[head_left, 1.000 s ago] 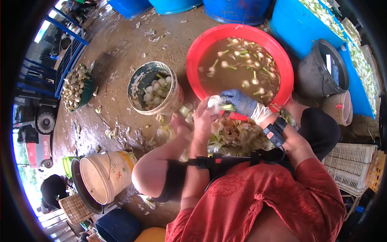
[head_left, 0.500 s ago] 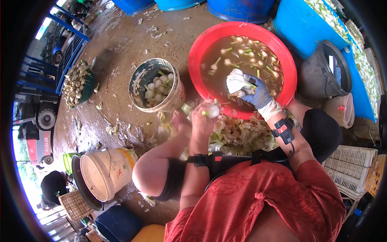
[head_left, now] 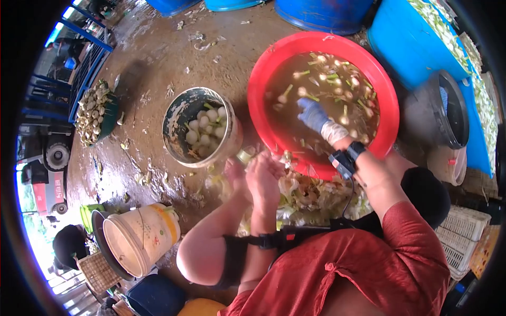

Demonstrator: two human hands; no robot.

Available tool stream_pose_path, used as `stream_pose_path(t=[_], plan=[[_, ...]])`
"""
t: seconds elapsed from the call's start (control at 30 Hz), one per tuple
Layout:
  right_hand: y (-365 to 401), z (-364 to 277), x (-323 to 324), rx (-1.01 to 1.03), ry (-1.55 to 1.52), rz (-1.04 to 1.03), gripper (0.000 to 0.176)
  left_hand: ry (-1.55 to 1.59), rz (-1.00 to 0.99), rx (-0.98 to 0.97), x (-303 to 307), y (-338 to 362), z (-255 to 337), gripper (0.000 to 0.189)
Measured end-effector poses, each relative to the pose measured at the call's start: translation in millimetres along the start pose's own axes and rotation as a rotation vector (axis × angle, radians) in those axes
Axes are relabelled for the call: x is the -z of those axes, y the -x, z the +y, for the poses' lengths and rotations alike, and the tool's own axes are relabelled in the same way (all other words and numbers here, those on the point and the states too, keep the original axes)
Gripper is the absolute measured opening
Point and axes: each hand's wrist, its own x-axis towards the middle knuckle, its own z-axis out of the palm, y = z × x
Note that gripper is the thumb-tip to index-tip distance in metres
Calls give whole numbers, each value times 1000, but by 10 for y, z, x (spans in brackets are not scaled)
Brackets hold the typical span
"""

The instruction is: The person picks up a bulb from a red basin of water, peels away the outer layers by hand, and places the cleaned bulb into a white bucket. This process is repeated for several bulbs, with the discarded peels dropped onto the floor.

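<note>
My left hand [head_left: 264, 171] is bare and held near my knee, close to the basin's front rim. Its fingers are curled, and whatever they hold is hidden. My right hand [head_left: 314, 115], in a blue glove with a white wrist wrap, reaches down at the murky water in the red basin [head_left: 256, 100]. Its fingertips are beside a floating garlic bulb [head_left: 302, 92] with a green stem; blur hides whether they grip anything. Several more stemmed bulbs [head_left: 345, 95] float around it. Left of the basin, a crusted bucket [head_left: 171, 118] holds several peeled white bulbs [head_left: 204, 129].
Peeled skins [head_left: 311, 194] lie heaped between my legs and the basin. A dark bucket [head_left: 427, 113] and a blue tub [head_left: 416, 47] stand on the right. A pale lidded bucket [head_left: 142, 237] lies to the left. Unpeeled bulbs [head_left: 95, 113] fill a green tub farther off.
My right hand has moved from above the basin's front down and left to the water; the white bundle it held is gone from view. The white bulb in my left hand no longer shows.
</note>
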Motion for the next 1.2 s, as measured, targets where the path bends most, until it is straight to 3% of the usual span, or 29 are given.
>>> stream_pose_path(t=[0.07, 0.17, 0.23, 0.27, 0.33, 0.4, 0.47, 0.53, 0.6, 0.67, 0.7, 0.73, 0.8, 0.87, 0.93, 0.97, 1.07, 1.13, 1.2], plan=[[-365, 96, 115, -213, 290, 45, 62, -5, 3, 76, 29, -95, -51, 24], [-633, 227, 41, -347, 519, 162, 64, -126, 3, 76, 6, -123, -92, 19], [-667, 553, -123, -429, 533, -73, 47, -117, 27, 84, -19, -169, -102, 21], [-649, 706, -223, -433, 527, -82, 47, -97, 45, 97, -23, -176, -110, 24], [-563, 793, -304, 269, 937, -577, 24, -82, 45, 102, 3, -197, -135, 25], [-251, 602, -244, -375, -809, -443, 14, -144, 74, 74, -26, -199, -146, 26], [53, 113, -152, -361, -1092, -430, 19, -191, 100, 70, -34, -175, -148, 29], [322, -442, 53, -341, -977, -421, 23, -286, 78, 51, -14, -154, -150, 27], [538, -739, 156, -249, -892, -431, 26, -293, 62, 10, -124, -61, -75, 38], [745, -956, 217, -50, -605, -485, 30, -175, -25, -92, -193, 10, -35, 46], [848, -988, 159, -39, -863, -518, 30, -141, -117, -80, -177, 36, -1, 49], [929, -998, 158, -32, -859, -517, 30, -101, -202, -86, -185, 69, 27, 44], [1058, -1103, 221, 257, -632, -494, 28, -66, -289, -132, -136, 111, 43, 40], [1122, -1260, 331, 276, -494, -421, 27, -35, -304, -179, -129, 167, 55, 39], [1099, -1337, 434, 216, -607, -272, 29, -1, -323, -225, -125, 209, 63, 38], [1073, -1307, 460, 321, -495, -167, 29, -77, -284, -289, -107, 219, 54, 39], [1176, -1603, 660, 308, -446, -163, 25, -181, -237, -368, -70, 244, 14, 40], [1213, -1689, 629, 391, -392, -56, 20, -291, -229, -410, -50, 262, -15, 38], [1236, -1762, 665, 461, 38, -4, 15, -423, -200, -450, 8, 225, -60, 38]])
